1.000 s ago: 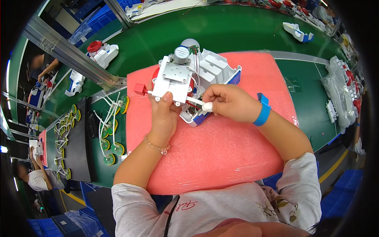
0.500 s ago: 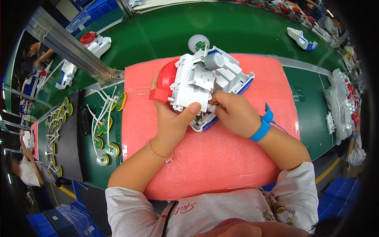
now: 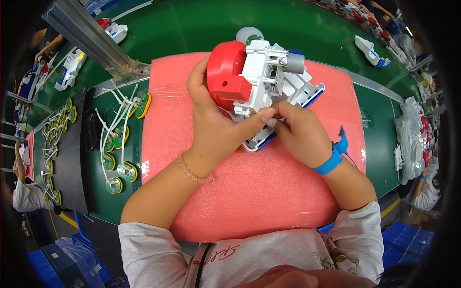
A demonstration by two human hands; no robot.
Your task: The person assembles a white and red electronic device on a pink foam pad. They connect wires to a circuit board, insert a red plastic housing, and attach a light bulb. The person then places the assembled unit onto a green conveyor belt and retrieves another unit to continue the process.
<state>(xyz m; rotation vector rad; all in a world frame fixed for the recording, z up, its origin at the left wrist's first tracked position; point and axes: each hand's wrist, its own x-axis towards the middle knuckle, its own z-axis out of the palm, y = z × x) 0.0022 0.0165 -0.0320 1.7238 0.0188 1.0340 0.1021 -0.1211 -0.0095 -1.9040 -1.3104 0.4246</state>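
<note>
A white plastic housing (image 3: 257, 65) with a large red round part (image 3: 224, 67) and a red block (image 3: 232, 88) stands tilted over the pink foam pad (image 3: 249, 192). My left hand (image 3: 216, 122) is wrapped round the red side, its thumb reaching under the housing. At the lower edge my right hand (image 3: 302, 129) pinches close to that thumb; what lies between its fingertips is hidden. A grey motor (image 3: 295, 63) sticks out at the upper right. Behind the housing lies an open white shell (image 3: 302, 89) with blue edges. A white dome with a green circuit board (image 3: 249, 35) sits just beyond.
Round green circuit boards (image 3: 127, 170) with white wires lie on the left, beside a black panel (image 3: 72, 163). A white-blue shell part (image 3: 370, 50) rests on the green table at the far right. A metal post (image 3: 91, 38) rises at the left. Other people work nearby.
My left hand has tipped the housing up and turned it, so the red round part and red block show more. My right hand has shifted slightly right, staying at the lower edge.
</note>
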